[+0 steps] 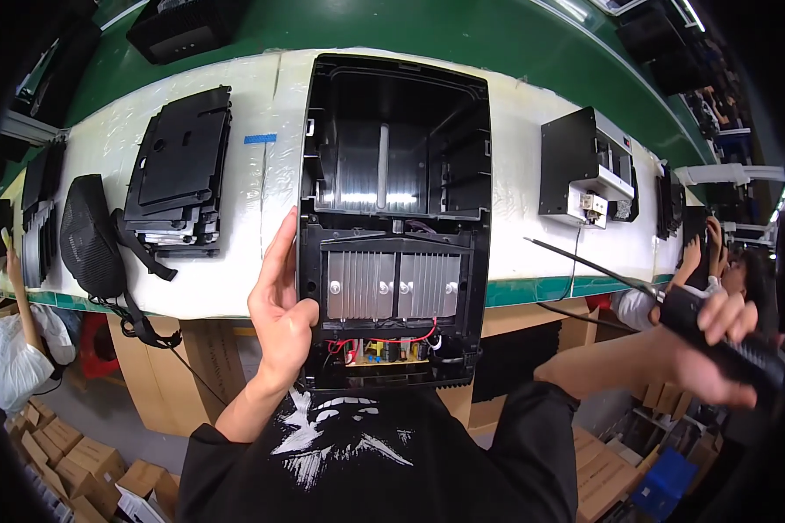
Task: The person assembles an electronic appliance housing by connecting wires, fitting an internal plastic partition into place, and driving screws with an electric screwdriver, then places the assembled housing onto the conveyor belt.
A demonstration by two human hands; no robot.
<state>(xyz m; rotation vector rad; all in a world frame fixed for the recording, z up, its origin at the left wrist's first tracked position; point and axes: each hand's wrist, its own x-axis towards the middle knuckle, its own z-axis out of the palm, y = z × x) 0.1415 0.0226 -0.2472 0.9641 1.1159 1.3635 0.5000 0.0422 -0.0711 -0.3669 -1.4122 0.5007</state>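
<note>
Black rectangular plastic housing (pixel 477 261) with silver finned metal heatsinks (pixel 360 283): central. Left hand (pixel 283 327), 8 o'clock, unclenched against housing wall. Right hand (pixel 699 362), 4 o'clock, gripping black long-shafted screwdriver (pixel 682 312). Stray tip could snag thin red wire (pixel 410 339); one-sided bracing might let housing slide.

The camera, worn on the head, looks down and out across the desk (pixel 516 174). It sits near, its wide fisheye view taking in both hands (pixel 283 329) and curving straight edges.
</note>
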